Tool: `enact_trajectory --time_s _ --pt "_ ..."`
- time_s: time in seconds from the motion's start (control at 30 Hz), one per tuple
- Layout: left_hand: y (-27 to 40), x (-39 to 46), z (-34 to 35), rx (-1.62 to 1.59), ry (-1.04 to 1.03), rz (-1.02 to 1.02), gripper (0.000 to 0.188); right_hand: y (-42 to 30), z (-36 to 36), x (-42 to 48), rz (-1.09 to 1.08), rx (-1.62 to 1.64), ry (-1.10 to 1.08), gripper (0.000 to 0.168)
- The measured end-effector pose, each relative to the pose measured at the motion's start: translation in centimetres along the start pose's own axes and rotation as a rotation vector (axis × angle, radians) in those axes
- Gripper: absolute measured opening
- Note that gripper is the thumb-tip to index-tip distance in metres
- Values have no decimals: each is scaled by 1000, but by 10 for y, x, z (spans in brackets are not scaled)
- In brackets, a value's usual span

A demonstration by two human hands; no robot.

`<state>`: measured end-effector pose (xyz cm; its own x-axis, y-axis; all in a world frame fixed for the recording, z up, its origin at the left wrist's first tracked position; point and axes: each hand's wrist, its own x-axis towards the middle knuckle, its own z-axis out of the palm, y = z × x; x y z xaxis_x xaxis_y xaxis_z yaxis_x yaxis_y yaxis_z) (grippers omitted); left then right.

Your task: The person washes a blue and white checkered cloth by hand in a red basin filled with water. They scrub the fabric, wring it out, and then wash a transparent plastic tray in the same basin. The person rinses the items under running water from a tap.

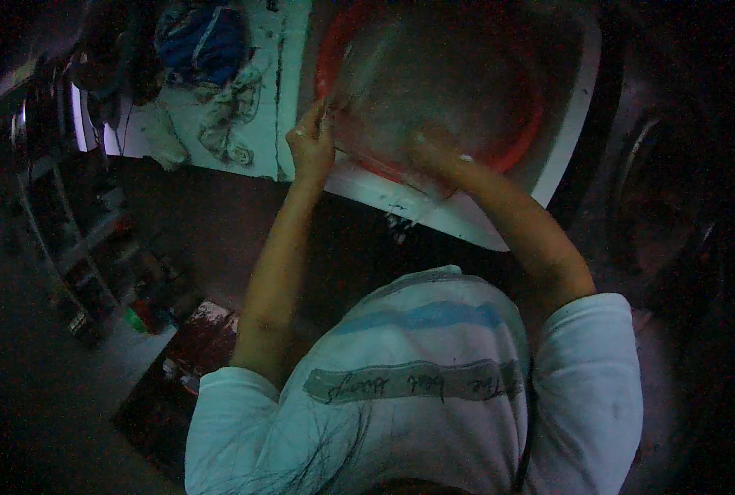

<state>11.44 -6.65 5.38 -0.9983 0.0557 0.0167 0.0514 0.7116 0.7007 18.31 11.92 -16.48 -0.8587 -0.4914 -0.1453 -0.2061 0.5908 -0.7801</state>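
A round red plastic basin point(524, 145) sits in a white sink or tub point(565, 154) at the top centre of the dim head view. My left hand point(313, 139) is at the basin's left rim, with its fingers closed around something thin that I cannot make out. My right hand point(432, 151) is over the near part of the basin, its fingers blurred. Whether it holds anything is not plain. A murky greyish surface fills the basin, and its contents cannot be told.
Left of the basin, a blue cloth bundle point(203, 46) and crumpled pale cloth point(231, 117) lie on a white counter point(265, 158). A dark rack point(64, 216) stands at the far left. A dark reddish box point(175, 365) is low at the left, near a small green object point(135, 320).
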Motion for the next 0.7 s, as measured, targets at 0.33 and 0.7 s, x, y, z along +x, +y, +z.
enact_trajectory --time_s 0.33,0.7 --pt "10 -7 10 91 -6 -41 23 -138 -65 57 202 183 378 33" --pt "28 -2 -9 290 -64 108 21 -126 -107 53 164 174 223 30"
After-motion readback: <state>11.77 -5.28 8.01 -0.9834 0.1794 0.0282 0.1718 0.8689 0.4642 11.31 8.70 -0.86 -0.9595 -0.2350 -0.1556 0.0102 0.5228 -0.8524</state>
